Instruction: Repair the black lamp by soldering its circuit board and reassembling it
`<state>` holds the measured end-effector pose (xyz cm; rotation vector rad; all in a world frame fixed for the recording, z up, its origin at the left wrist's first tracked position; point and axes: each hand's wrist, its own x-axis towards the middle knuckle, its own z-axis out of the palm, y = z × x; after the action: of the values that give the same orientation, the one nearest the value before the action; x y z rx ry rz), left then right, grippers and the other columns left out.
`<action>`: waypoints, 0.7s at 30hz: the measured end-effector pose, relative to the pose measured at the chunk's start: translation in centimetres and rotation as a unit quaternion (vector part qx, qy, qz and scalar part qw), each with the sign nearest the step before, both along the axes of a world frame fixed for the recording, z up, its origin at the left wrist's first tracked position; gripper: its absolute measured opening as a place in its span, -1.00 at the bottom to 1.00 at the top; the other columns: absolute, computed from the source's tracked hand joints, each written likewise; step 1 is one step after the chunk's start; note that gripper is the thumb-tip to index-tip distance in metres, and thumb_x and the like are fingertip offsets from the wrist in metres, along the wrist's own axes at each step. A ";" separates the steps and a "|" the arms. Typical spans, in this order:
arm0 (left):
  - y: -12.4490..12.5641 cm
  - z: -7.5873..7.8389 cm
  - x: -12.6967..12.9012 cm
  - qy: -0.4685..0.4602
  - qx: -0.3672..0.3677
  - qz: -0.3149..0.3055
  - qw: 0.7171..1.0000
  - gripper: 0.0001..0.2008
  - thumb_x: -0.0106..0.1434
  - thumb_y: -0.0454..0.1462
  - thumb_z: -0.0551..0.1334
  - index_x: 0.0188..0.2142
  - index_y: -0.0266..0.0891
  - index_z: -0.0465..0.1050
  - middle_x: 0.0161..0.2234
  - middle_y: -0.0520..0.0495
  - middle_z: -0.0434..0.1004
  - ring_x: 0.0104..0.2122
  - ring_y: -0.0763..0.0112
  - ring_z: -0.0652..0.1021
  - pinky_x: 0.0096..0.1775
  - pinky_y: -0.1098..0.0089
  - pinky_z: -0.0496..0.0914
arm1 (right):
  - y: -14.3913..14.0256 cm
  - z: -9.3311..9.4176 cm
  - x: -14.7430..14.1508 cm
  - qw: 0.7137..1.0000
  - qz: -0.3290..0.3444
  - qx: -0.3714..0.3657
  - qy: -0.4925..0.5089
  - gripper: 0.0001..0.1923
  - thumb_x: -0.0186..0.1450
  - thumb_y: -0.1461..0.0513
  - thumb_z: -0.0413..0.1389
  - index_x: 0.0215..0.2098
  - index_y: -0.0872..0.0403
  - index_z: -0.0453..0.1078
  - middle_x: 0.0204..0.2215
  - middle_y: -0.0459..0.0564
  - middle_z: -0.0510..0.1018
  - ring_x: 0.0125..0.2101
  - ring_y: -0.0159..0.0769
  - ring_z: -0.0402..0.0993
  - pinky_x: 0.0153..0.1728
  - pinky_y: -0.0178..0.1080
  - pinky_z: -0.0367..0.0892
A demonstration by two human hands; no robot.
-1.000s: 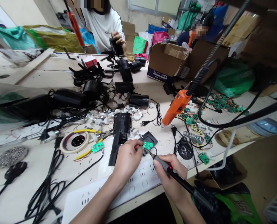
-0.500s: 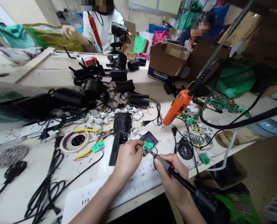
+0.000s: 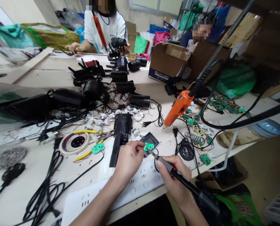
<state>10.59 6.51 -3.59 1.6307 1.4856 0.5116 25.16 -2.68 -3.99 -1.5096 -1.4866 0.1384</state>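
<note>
My right hand (image 3: 175, 172) is closed around the grey grip of a soldering iron (image 3: 169, 166), which has a small red light. The iron's tip touches or nearly touches a small green circuit board (image 3: 149, 146). My left hand (image 3: 131, 157) is closed in a pinch at the board's left edge, where a bit of thin reddish wire shows at the fingertips. Just behind lies a black plastic frame (image 3: 150, 139). Left of it, partly hidden by my left hand, is an opened black cylindrical housing (image 3: 123, 125). Under my forearms lies a white power strip (image 3: 83, 201).
An orange electric screwdriver (image 3: 178, 108) hangs at right centre. A second circuit board (image 3: 97, 148) lies beside a tape roll (image 3: 66, 149). Black lamp housings (image 3: 140, 101) and white parts fill the middle. Across the table, a person in white handles a black housing (image 3: 118, 42).
My hands, the iron and the board hold almost the same position. Across the table, the person's arm has come down to the tabletop and the black housing in their other hand is lower.
</note>
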 end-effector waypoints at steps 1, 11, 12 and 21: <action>0.0 0.0 0.0 0.000 0.001 -0.001 1.000 -0.72 0.19 -0.40 0.11 -0.20 -0.29 0.58 -0.25 -0.12 0.62 -0.59 0.51 0.50 -0.44 0.46 0.39 | 0.1 -0.1 -0.1 1.000 0.000 -0.001 0.002 -0.92 0.31 0.21 0.19 -0.29 0.07 0.41 -0.53 -0.13 0.53 -0.57 -0.39 0.50 -0.53 -0.41 0.42; 0.0 -0.2 -0.1 -0.002 0.013 -0.001 1.000 -0.72 0.20 -0.39 0.11 -0.21 -0.28 0.58 -0.27 -0.11 0.62 -0.58 0.51 0.50 -0.45 0.47 0.39 | 0.1 -0.6 -0.3 1.000 0.004 0.005 -0.006 -0.91 0.32 0.21 0.19 -0.29 0.07 0.39 -0.54 -0.12 0.52 -0.58 -0.38 0.48 -0.53 -0.41 0.42; 0.0 -0.2 -0.1 -0.002 0.013 -0.001 1.000 -0.72 0.19 -0.39 0.11 -0.21 -0.28 0.58 -0.27 -0.11 0.62 -0.58 0.51 0.50 -0.44 0.47 0.39 | 0.1 -0.5 -0.3 1.000 0.003 0.003 -0.004 -0.91 0.32 0.21 0.19 -0.30 0.07 0.39 -0.54 -0.13 0.52 -0.59 -0.39 0.48 -0.53 -0.42 0.41; 0.0 -0.2 -0.1 0.000 0.012 -0.001 1.000 -0.72 0.19 -0.39 0.11 -0.21 -0.27 0.59 -0.31 -0.10 0.62 -0.58 0.49 0.50 -0.44 0.46 0.39 | 0.3 -0.3 -0.2 1.000 -0.002 0.007 -0.007 -0.91 0.32 0.21 0.18 -0.29 0.07 0.40 -0.54 -0.13 0.52 -0.56 -0.38 0.51 -0.53 -0.42 0.41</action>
<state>10.47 6.52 -3.82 1.6514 1.4829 0.5306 24.98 -2.41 -4.30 -1.5060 -1.4926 0.1157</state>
